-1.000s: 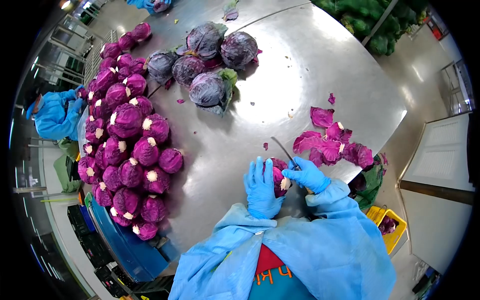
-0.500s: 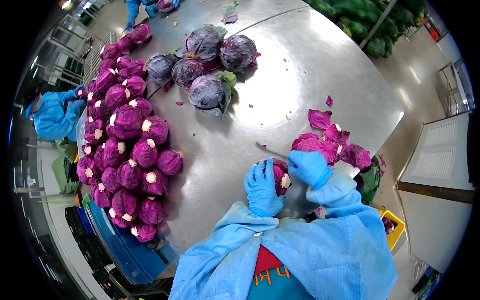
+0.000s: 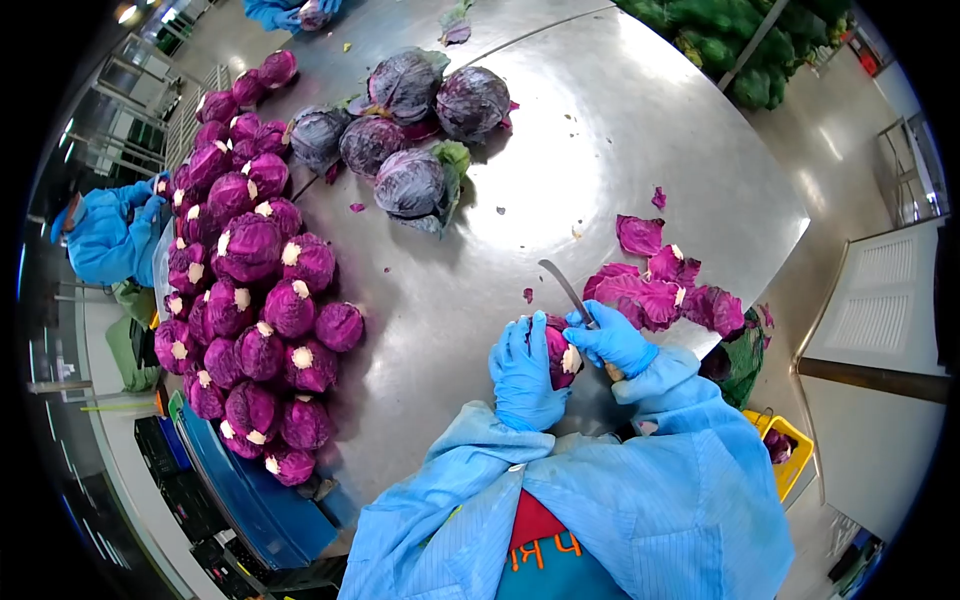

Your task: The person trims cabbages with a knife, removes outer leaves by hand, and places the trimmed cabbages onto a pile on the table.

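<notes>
A purple cabbage (image 3: 563, 362) with a pale cut stem is by the table's (image 3: 470, 300) near edge; whether it rests there I cannot tell. The left hand (image 3: 528, 375) wraps its left side; the right hand (image 3: 612, 340), just beside it, grips a curved knife (image 3: 566, 284). Torn leaves (image 3: 645, 292) lie near the right edge, trimmed cabbages (image 3: 248, 248) crowd the left, darker cabbages (image 3: 372, 146) sit farther off.

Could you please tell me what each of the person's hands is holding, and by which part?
The left hand holds a purple cabbage around its left side; the right hand grips a knife by its handle.
</notes>
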Demonstrator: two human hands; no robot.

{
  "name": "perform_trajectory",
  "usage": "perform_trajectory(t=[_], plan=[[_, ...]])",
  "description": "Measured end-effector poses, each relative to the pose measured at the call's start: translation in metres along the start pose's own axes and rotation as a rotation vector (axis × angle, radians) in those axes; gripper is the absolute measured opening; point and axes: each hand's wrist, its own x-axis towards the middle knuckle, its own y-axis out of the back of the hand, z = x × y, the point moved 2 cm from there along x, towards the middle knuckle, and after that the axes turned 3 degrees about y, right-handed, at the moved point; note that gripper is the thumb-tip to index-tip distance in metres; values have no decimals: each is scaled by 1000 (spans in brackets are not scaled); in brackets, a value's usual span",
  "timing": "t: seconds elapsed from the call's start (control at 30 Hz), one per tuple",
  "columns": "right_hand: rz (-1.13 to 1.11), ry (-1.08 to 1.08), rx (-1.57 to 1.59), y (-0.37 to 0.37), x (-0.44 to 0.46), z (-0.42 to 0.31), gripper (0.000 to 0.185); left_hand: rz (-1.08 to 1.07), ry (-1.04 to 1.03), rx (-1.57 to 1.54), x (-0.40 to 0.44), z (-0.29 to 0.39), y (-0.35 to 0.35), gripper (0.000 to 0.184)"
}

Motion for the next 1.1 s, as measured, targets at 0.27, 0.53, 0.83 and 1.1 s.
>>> perform_trajectory(t=[0.27, 0.53, 0.83, 1.1], plan=[[29, 427, -1008, -2, 13, -25, 17, -53, -15, 65, 5, 6, 7, 107], [363, 408, -1206, 55, 48, -19, 19, -97, -254, -73, -22, 6, 22, 86], [641, 174, -1242, 131, -1, 8, 19, 115, -34, -332, -32, -81, 15, 105], [225, 268, -476, 35, -3, -2, 38, -22, 288, -1085, -32, -147, 0, 103]])
